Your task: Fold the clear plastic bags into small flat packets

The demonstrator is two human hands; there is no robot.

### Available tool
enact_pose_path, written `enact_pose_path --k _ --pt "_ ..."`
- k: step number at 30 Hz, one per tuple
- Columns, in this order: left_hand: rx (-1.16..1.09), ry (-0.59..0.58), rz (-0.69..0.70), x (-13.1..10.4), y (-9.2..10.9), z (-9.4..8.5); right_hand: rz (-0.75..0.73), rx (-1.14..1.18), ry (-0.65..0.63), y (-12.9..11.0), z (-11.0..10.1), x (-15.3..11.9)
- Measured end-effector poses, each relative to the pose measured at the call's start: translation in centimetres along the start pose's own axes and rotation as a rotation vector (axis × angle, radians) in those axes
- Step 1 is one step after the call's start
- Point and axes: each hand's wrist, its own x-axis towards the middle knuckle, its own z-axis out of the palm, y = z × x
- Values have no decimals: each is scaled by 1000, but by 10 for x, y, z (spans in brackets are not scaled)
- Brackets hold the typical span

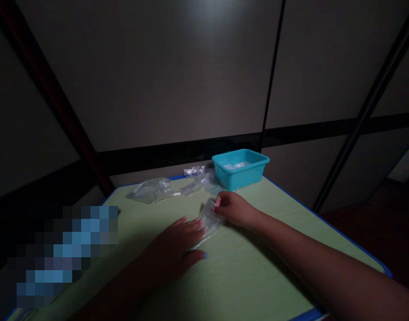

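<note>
Just below the centre of the frame, 1 clear plastic bag (210, 221) lies on the desk (244, 276). The right hand (233, 209) pinches its upper end between thumb and fingers; the left hand (180, 240), open with fingers loosely spread, touches its left side. Beyond, crumpled plastic (150, 189) lies left of a turquoise basin (241, 177).

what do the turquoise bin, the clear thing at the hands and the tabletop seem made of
Turquoise bin: probably smooth moulded plastic, by its even colour and rounded corners. Clear thing: likely thin, glossy plastic film, as it shows creases and glints. Tabletop: matt, perhaps laminate, with faint grain; core unclear.
</note>
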Motion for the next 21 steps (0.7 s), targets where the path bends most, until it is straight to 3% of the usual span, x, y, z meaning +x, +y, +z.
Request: enact_pose_path --k 6,12,21 --pt "-18 -29 -41 1 6 -6 7 157 -35 -5 3 -5" --pt "-28 -41 -72 1 6 -5 85 14 -165 -12 -5 -10" --pt "9 -12 -79 -5 4 1 53 -170 -144 -12 -6 -9"
